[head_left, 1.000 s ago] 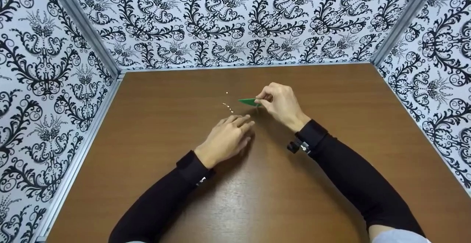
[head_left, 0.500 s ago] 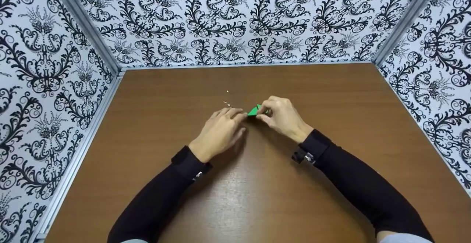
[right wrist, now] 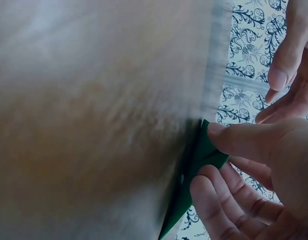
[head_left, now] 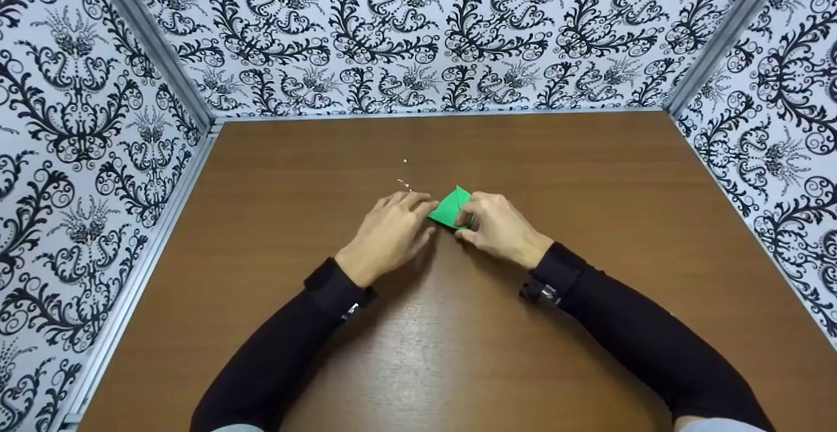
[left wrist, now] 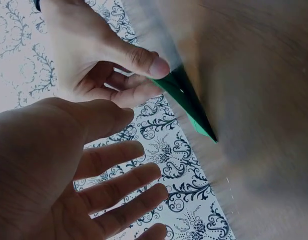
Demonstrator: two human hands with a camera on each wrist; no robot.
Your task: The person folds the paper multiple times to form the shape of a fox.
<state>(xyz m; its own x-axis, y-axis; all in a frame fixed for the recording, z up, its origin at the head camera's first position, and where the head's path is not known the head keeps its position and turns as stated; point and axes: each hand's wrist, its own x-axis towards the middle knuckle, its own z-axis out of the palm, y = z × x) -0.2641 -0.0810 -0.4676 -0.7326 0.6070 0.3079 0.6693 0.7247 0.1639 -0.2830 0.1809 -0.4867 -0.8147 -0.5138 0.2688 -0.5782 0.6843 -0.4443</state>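
A folded piece of green paper (head_left: pixel 448 207) with pointed corners is on the table, between my two hands. My right hand (head_left: pixel 502 226) pinches its right side between thumb and curled fingers; the right wrist view shows the thumb on a corner of the green paper (right wrist: pixel 196 167). My left hand (head_left: pixel 389 231) lies at the paper's left corner, fingers extended and slightly bent. Whether the left fingertips touch or only border the paper, I cannot tell. In the left wrist view the left palm (left wrist: pixel 48 150) faces the camera with spread fingers. Part of the paper is hidden behind the right fingers.
Several tiny white bits (head_left: pixel 404 183) lie on the brown wooden table (head_left: pixel 418 353), just beyond the left hand. Patterned black-and-white walls (head_left: pixel 392 33) with grey metal posts (head_left: pixel 147 43) close off the back and sides.
The right hand has brought the green paper nearer and tilted it flatter, so more of its face shows. The left hand has shifted slightly to the left and away from me.
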